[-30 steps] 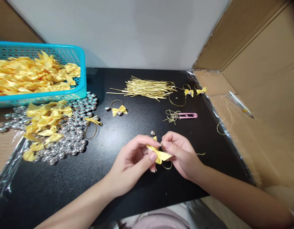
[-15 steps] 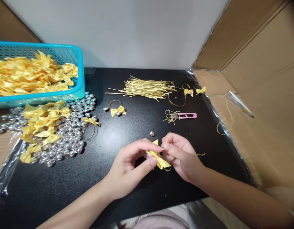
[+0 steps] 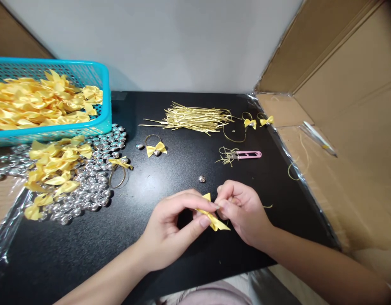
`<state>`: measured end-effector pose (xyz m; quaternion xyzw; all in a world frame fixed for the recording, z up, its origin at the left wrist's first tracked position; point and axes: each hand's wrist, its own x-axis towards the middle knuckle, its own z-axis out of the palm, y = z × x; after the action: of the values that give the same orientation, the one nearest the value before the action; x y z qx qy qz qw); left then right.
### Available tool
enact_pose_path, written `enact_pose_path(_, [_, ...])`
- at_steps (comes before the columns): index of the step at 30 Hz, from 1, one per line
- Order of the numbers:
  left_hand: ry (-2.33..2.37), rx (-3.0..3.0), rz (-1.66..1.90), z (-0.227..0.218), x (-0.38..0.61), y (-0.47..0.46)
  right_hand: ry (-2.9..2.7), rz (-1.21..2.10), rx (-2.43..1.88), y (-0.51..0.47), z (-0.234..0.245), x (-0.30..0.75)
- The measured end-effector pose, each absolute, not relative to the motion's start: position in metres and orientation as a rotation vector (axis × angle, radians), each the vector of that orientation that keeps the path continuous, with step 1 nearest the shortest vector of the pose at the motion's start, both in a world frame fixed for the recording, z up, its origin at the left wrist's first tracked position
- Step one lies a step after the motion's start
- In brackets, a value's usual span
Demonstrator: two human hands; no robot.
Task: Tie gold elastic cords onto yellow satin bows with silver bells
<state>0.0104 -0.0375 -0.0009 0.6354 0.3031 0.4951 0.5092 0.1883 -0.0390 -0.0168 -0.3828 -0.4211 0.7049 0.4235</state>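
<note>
Between the thumb and fingers of my left hand (image 3: 173, 228) is a yellow ribbon bow (image 3: 216, 222), tilted with one end pointing down to the right. My right hand (image 3: 244, 212) is closed in a pinch right beside the bow, its fingertips meeting my left index finger. A thin gold cord shows partly by the bow; most of it is hidden behind the fingers. One silver bead (image 3: 202, 178) lies on the black table just beyond my hands.
At the left, a turquoise basket (image 3: 108, 97) holds many yellow bows, with silver beads (image 3: 90, 190) and loose bows before it. Gold cords (image 3: 195, 117) lie at the back, near a pink thread cutter (image 3: 249, 155). Finished-looking bow loops (image 3: 156, 149) are scattered about. Cardboard walls the right side.
The bow has turned slightly, its lower end swinging a little to the right. Both hands stay close together, with small finger shifts.
</note>
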Motion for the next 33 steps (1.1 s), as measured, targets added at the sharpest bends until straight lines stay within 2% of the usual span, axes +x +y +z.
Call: enact_pose_path(33, [0.72, 1.534, 1.186, -0.002, 0.0093, -0.0371, -0.953, 1.825, -0.902, -0.0379, -0.0161, 0.1889])
